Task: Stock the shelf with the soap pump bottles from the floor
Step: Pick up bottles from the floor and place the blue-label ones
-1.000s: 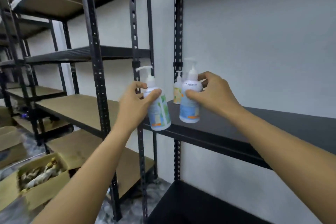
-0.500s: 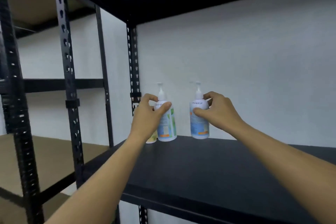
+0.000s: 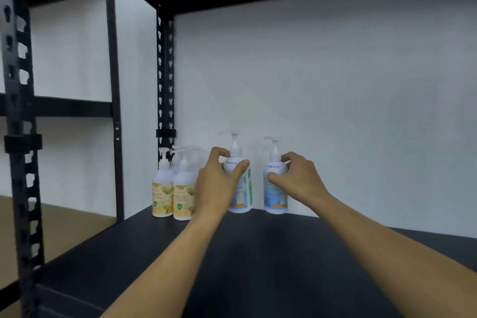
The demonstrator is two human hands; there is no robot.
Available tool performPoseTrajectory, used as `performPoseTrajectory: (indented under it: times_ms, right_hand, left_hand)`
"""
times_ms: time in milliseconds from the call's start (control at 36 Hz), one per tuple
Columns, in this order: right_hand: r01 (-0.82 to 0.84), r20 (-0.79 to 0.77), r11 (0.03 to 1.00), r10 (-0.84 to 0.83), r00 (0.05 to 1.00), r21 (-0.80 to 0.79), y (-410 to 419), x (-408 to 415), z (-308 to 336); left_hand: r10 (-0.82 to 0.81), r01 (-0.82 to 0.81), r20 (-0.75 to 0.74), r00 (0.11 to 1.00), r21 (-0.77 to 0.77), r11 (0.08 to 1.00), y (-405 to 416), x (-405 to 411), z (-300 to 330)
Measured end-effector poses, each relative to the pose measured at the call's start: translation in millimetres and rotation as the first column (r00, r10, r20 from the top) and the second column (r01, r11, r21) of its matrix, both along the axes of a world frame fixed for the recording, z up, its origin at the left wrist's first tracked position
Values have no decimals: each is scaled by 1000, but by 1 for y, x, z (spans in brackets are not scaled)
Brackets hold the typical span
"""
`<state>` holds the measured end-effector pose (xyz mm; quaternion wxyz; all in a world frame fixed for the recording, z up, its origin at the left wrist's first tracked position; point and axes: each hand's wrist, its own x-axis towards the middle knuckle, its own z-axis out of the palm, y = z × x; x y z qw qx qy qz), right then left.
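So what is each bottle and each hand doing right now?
Green-label bottle: upright on the shelf, gripped.
Blue-label bottle: upright by the wall, gripped.
Yellow-label bottles: standing upright in the corner, untouched.
Left hand: gripping the green-label bottle.
Right hand: gripping the blue-label bottle.

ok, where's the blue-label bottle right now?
Head view, right of centre: the blue-label bottle stands at the back of the black shelf by the wall, gripped by the right hand, beside the green-label bottle.
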<state>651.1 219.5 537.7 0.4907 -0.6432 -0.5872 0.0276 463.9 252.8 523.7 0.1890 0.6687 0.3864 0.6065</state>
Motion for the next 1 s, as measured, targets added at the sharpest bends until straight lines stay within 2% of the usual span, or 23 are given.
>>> performPoseTrajectory:
  times_ms: [361,583,1000]
  right_hand:
    - [-22,5,1000,22,1000,-2,29,6,-17]
    - [-14,-8,1000,14,1000,-17,35,4,-23]
    - [14,-20,999,-15,1000,-34,34,8,-32]
  left_hand:
    - [48,-47,-21,999,30,998,17,-2,-21]
    - [104,-99,-109,989,46,994,23,-6,-30]
    - [96,-91,-136,986,46,995,31,-8,-33]
